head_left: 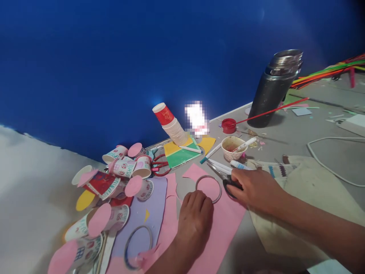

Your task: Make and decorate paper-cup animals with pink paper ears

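My right hand (256, 190) is closed on the black handle of a pair of scissors (230, 187), whose blades point left and away. Palm down on a pink paper sheet (225, 220), my left hand (196, 219) has its fingers curled and close together; the fingertips are hidden, so I cannot tell what they grip. A grey ring (220, 190) lies on the pink paper, its near left edge passing by the left knuckles. Just left of that ring lies a grey round shape (184, 189), partly hidden. White markers (221, 166) lie near the blades.
Several decorated paper cups (122, 167) with pink discs crowd the left. Behind stand a leaning cup stack (173, 127) and a dark flask (270, 95). A small bowl (232, 154), red lid (228, 125), beige cloth (308, 205), white cable (322, 167) and second ring (128, 243) also lie around.
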The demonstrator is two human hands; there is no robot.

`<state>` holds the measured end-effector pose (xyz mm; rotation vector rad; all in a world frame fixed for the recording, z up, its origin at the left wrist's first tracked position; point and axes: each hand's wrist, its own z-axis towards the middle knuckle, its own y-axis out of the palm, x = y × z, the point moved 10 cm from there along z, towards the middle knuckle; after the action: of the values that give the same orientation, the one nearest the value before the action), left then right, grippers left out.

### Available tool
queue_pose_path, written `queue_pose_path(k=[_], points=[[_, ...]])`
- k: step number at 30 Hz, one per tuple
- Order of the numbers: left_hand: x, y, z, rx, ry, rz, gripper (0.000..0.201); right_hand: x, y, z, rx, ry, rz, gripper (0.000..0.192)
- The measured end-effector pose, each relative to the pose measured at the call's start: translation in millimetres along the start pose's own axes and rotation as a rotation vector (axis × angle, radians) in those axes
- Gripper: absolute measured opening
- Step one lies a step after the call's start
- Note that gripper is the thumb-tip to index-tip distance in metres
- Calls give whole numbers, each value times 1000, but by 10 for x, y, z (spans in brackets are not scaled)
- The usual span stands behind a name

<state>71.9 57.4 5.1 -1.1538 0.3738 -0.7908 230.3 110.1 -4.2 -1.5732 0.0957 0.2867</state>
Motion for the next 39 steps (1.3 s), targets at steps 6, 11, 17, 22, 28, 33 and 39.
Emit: queue_pose_path(k=[6, 11, 17, 22, 28, 33, 39], points=[[-2, -45, 19, 30, 9, -12, 22, -18, 133, -5, -158, -3, -106, 17], [-18, -71, 33, 24, -22, -42, 20, 45, 93, 9, -51, -19, -98, 11], [-3, -162, -15, 81, -17, -61, 14, 119, 152, 37, -28, -67, 15, 2], [100, -83, -46, 11, 67, -104, 23, -135, 0, -55, -8, -249, 90, 12], [164, -31, -71, -214, -28, -4, 11, -604, 178, -234, -202, -511, 40, 8], [280, -95, -206, -285, 7, -12, 15, -735, 251, -218, -194, -637, -55, 17], [140, -155, -268, -70, -54, -10, 31, -894, 259, -375, -52, -800, -61, 17]])
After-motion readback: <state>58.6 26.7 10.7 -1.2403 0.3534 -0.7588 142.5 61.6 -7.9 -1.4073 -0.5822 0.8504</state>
